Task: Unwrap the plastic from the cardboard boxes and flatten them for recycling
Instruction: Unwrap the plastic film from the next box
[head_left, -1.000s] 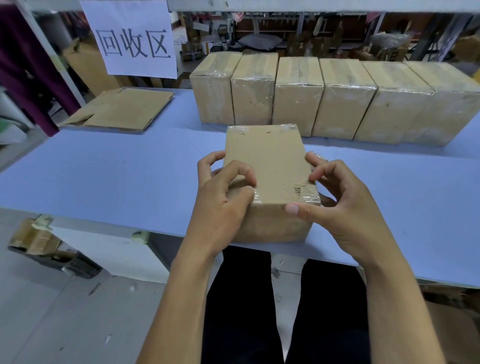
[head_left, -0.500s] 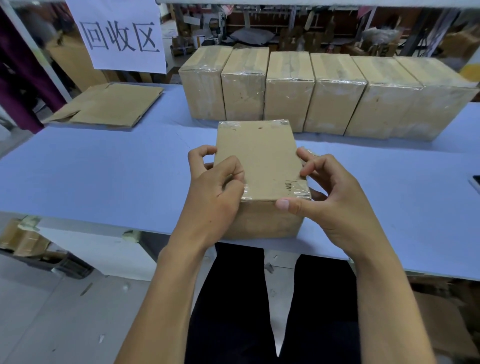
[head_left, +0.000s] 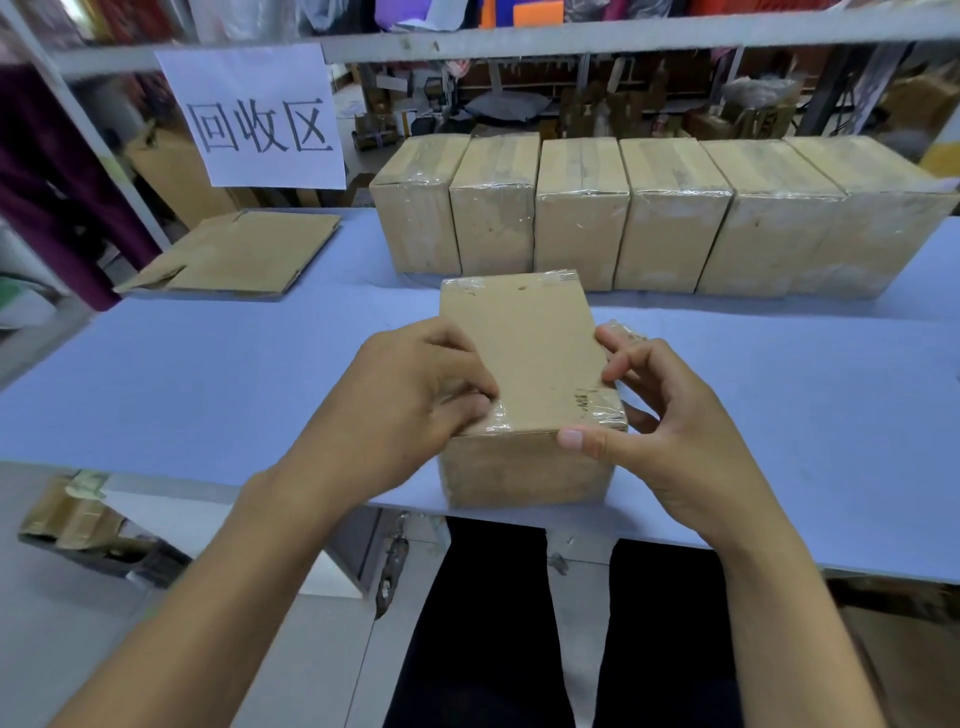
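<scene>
Head view shows the wrapped box (head_left: 524, 374) standing at the near edge of the tabletop (head_left: 218, 374), straight in front of me. My left hand (head_left: 410, 400) grasps its near left corner, fingers curled and pinching at the plastic wrap (head_left: 597, 410) bunched there. My right hand (head_left: 670, 431) holds the box's right side, thumb pressed along the near top edge, fingers hooked over the right edge.

What could go wrong, I judge: the film looks thin and clings tight, so it may tear into strips under my nails instead of peeling in one sheet. The box also overhangs the tabletop edge slightly, so a hard tug toward me could drag it off onto my lap.

Behind the box, a row of wrapped boxes (head_left: 582, 228) waits side by side, not yet opened. Behind and left of the box lies a flattened cardboard (head_left: 244, 254). A paper sign (head_left: 260, 114) hangs above that, from a grey shelf rail (head_left: 623, 36). The tabletop is pale blue and smooth. Beyond the row I see cluttered shelving, too blurred to name.
</scene>
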